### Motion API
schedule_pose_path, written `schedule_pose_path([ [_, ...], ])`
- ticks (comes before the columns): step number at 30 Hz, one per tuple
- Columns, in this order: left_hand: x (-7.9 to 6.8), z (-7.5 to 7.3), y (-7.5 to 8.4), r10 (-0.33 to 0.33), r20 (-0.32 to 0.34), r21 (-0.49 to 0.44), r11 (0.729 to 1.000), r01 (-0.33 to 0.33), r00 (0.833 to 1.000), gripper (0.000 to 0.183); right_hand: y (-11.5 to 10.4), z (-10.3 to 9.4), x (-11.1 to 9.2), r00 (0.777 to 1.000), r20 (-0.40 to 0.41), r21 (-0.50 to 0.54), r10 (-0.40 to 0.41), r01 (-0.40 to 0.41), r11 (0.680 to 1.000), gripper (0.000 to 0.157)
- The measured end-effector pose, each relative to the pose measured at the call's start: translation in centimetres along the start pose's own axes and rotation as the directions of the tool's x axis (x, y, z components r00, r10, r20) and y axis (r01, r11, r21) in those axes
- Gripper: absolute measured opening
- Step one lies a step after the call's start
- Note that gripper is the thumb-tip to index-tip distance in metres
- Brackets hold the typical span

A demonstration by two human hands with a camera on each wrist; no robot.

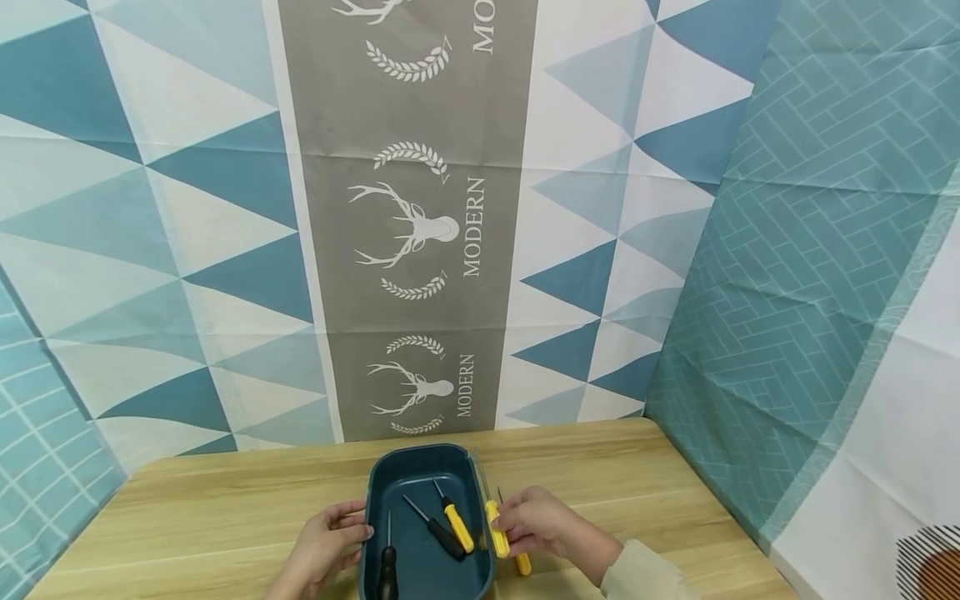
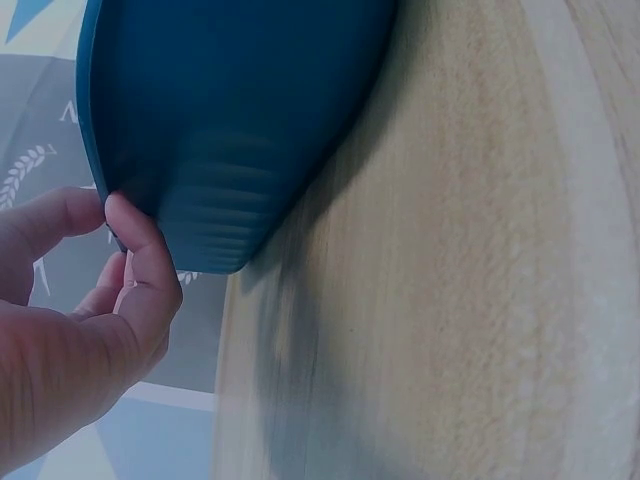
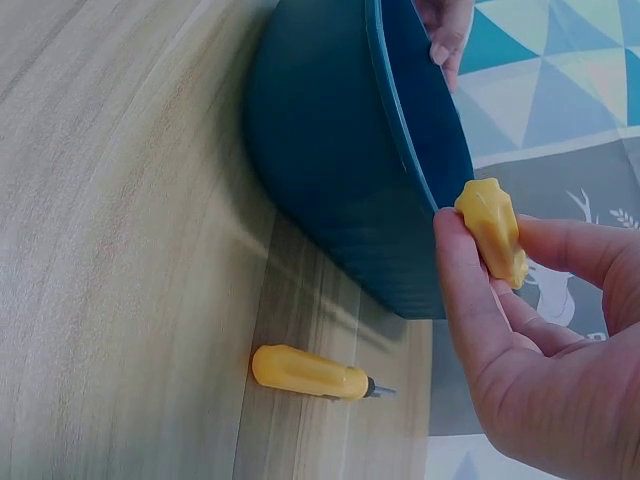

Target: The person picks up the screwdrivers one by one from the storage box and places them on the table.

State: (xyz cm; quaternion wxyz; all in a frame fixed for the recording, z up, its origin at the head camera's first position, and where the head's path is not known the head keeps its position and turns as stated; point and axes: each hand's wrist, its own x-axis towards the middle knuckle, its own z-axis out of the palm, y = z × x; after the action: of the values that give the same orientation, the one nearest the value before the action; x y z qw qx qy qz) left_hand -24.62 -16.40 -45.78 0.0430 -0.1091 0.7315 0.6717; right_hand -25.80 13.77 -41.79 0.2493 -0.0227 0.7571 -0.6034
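A dark blue plastic bin stands on the table with several screwdrivers lying inside. My left hand pinches the bin's left rim between thumb and fingers, as the left wrist view also shows. Just by the bin's right rim, my right hand pinches a yellow-handled screwdriver by its handle, its shaft pointing away from me. Another yellow-handled screwdriver lies on the table right of the bin, partly hidden by the right hand in the head view. In the bin are a yellow-and-black screwdriver and black-handled screwdrivers.
The wood-grain table runs back to a patterned cloth wall. A teal cloth hangs along the right side, and a light blue one at the left.
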Motion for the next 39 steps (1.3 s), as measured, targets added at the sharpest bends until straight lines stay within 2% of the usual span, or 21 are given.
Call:
schedule_pose_path([
  [15, 0.0, 0.0, 0.0, -0.007, -0.002, 0.010, 1.000, 0.007, 1.000, 0.052, 0.3, -0.8, -0.3, 1.000, -0.007, 0.010, -0.015, 0.015, 1.000, 0.043],
  [39, -0.1, 0.0, 0.0, -0.003, -0.006, 0.023, 1.000, 0.003, 1.000, 0.051, 1.1, -2.0, -0.6, 0.999, -0.033, -0.002, 0.000, -0.001, 1.000, 0.041],
])
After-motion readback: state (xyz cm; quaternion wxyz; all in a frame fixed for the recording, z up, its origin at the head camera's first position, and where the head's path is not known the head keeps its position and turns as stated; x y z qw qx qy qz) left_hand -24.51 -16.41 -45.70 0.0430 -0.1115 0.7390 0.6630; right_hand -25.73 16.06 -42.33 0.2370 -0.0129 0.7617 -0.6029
